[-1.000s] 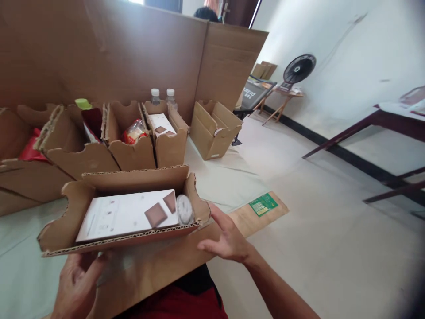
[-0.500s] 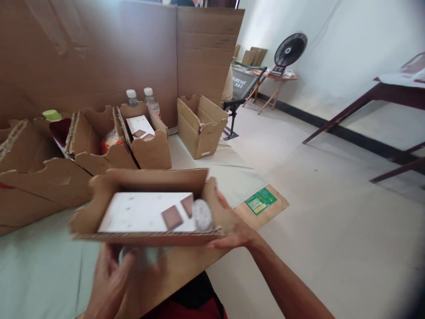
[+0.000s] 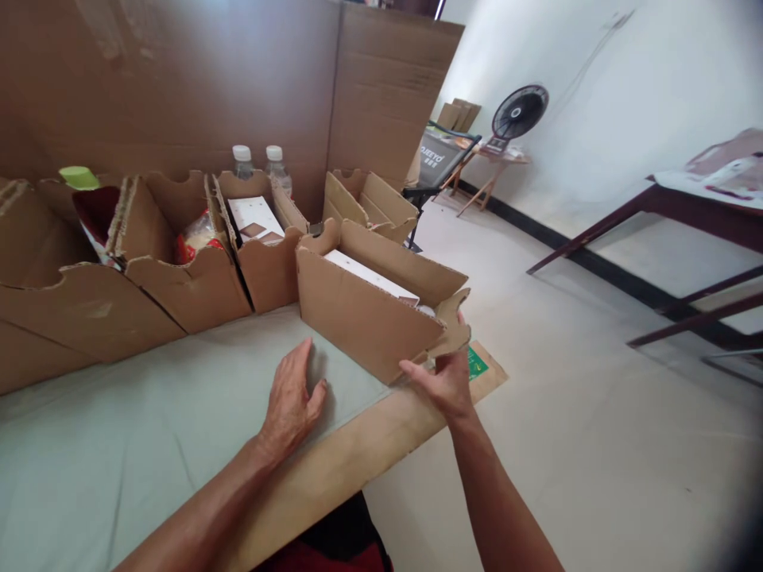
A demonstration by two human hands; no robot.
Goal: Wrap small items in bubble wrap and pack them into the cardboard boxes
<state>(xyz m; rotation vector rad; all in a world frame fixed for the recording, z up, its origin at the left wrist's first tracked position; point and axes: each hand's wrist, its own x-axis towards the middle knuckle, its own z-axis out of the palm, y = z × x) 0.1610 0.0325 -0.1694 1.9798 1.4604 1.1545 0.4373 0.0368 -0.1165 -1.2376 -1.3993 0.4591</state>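
Between hands [image 3: 290, 397] [image 3: 444, 381]: cardboard box [image 3: 363, 318], right hand touching.

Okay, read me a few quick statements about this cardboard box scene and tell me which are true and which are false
1. The cardboard box at the table's near edge holds a white packet. True.
2. The right hand touches that box's end. True.
3. The left hand grips a bottle. False: it lies open on the table cover, beside the box.
4. Two capped bottles stand behind the row of boxes. True.
5. The fan stands on the worktable. False: it is across the room by the wall.
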